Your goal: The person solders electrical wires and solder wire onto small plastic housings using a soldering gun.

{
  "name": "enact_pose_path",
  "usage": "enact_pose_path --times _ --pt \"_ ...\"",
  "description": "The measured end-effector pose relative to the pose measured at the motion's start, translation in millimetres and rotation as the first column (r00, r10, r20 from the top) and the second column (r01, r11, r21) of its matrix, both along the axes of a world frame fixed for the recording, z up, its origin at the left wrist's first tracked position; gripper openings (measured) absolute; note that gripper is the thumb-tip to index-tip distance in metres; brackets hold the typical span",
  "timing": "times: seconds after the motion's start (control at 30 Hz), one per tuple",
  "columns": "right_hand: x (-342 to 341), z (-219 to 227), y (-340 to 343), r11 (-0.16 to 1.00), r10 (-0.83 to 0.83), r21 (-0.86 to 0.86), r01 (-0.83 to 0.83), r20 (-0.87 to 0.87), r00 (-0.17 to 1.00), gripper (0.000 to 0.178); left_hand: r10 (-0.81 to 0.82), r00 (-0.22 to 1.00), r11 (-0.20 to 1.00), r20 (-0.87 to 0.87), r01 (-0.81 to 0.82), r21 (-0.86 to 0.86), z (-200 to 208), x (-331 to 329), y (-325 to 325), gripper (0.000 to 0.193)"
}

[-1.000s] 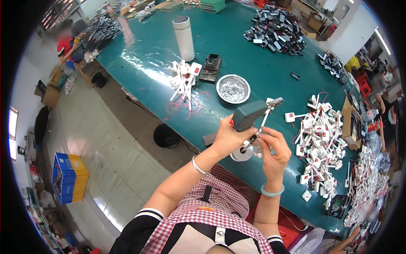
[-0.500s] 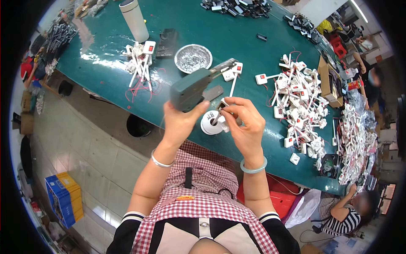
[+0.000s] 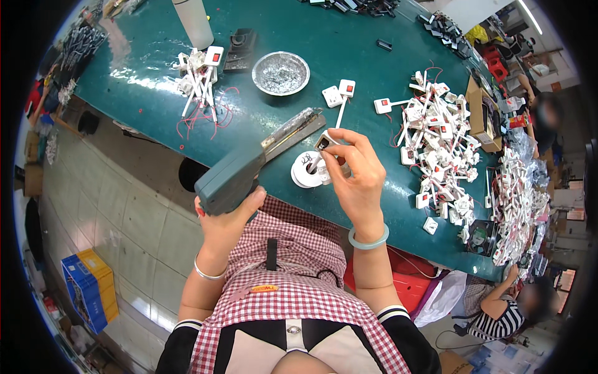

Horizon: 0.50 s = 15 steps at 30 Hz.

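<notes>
My left hand [image 3: 232,217] is wrapped round the handle of a dark green soldering gun [image 3: 232,177], its long metal tip pointing up and right. Between the fingertips of my right hand [image 3: 356,171] is a small white square switch housing [image 3: 324,142], its dark inner side showing. The gun's tip lies just to the left of this housing, apart from it. Below my right fingers stands a white spool [image 3: 303,173] on the table, partly covered by a white piece. Past the housing lie two white switch pieces [image 3: 342,91], one with a red rocker and a white stem.
Beyond the gun sits a metal bowl [image 3: 281,93] of silvery scraps. White switches with red wires form a small pile [image 3: 200,84] at left and a large heap [image 3: 436,143] at right. A pale flask [image 3: 196,25] and a cardboard box [image 3: 478,121] stand on the green table [image 3: 355,56].
My left hand has drawn the soldering gun left and toward me, away from the switch housing. My right hand keeps its pinch on the housing, nearly in place. The view has shifted slightly.
</notes>
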State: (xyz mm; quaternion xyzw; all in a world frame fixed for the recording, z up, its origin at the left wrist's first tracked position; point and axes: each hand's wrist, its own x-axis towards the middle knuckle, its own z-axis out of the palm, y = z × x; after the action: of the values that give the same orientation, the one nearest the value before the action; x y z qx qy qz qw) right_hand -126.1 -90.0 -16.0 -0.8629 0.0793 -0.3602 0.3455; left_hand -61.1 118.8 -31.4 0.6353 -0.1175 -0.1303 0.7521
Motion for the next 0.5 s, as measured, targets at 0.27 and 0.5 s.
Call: enact_pose_path --times 0.27,0.5 --pt "3 -6 2 0.998 -0.040 -0.052 0.041 0.025 0.999 0.014 -0.078 0.963 0.981 0.259 0.029 0.191 4 -7 29 0.028" --pt "3 -5 4 0.997 -0.062 -0.051 0.063 0.004 0.998 0.015 -0.145 0.929 0.959 0.339 0.048 0.279 14 -5 32 0.024"
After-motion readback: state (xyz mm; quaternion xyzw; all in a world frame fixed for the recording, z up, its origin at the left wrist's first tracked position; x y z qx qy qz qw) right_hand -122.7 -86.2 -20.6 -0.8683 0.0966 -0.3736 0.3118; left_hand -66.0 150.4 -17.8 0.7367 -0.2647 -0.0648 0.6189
